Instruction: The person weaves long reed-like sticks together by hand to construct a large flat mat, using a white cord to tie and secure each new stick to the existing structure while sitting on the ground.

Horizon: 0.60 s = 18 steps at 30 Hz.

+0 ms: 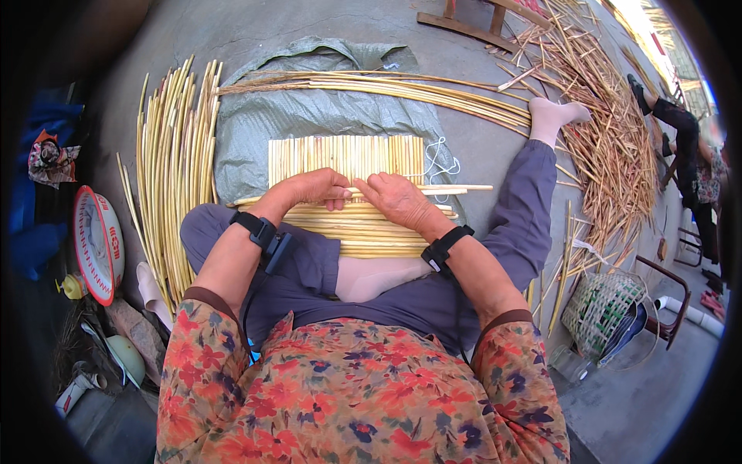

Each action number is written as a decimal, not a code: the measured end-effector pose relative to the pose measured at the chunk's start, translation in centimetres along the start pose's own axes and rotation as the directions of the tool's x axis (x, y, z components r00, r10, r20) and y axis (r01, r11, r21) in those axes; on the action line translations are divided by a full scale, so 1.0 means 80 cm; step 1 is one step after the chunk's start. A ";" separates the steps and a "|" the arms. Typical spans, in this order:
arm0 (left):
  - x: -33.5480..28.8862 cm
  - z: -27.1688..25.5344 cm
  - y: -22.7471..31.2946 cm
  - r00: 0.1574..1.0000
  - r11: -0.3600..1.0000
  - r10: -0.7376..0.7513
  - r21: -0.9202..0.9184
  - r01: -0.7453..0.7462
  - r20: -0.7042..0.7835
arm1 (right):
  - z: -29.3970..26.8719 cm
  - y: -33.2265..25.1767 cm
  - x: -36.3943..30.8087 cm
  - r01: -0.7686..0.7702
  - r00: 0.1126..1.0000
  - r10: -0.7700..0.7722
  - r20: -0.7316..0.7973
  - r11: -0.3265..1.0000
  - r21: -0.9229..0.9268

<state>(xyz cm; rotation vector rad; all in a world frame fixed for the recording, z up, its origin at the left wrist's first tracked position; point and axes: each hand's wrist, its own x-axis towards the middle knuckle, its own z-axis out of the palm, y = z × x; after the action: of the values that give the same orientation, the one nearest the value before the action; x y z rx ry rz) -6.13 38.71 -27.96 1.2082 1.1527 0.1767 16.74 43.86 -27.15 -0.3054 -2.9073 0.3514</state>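
Note:
A small panel of pale yellow stalks point(345, 157), set side by side, lies on the sheet before my crossed leg. Just below its near edge, a stalk point(456, 188) runs crosswise and sticks out to the right. My left hand point(315, 188) is closed with its fingertips pinched on that stalk. Close beside it, my right hand point(396, 199) also has curled fingers on the stalk, near the panel's edge. Between my hands and my foot lies a layer of crosswise stalks point(363, 236). White string point(442, 161) loops loosely at the panel's right side.
A grey-green woven sheet point(255, 147) lies underneath. Long stalks point(174, 170) are stacked at left, and a thin bundle point(433, 94) crosses the far side. At right are a heap of brown stalks point(610, 170) and a basket point(599, 305). A basin point(94, 240) stands left.

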 end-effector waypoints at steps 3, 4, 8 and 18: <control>-0.003 -0.009 0.014 0.996 0.999 -0.010 -0.030 0.013 0.094 | -0.014 0.006 0.001 0.017 1.000 -0.016 -0.013 1.000 0.006; -0.005 -0.012 0.020 0.995 0.999 0.010 -0.033 -0.007 0.101 | -0.020 0.008 0.001 0.026 0.999 -0.026 -0.021 1.000 0.007; -0.013 -0.011 0.041 0.995 0.995 0.059 -0.080 -0.053 0.078 | -0.044 0.013 0.005 0.044 0.997 -0.044 -0.064 0.999 0.001; -0.055 -0.061 0.085 0.940 0.993 0.116 0.017 -0.117 -0.320 | -0.138 0.043 -0.013 -0.397 0.760 0.437 -0.482 0.898 0.189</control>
<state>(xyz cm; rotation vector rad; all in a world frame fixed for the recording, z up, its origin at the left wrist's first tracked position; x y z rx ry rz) -8.88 41.76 -19.45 1.2773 1.3609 0.4789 20.74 49.28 -17.70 -0.8968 -2.2672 0.3731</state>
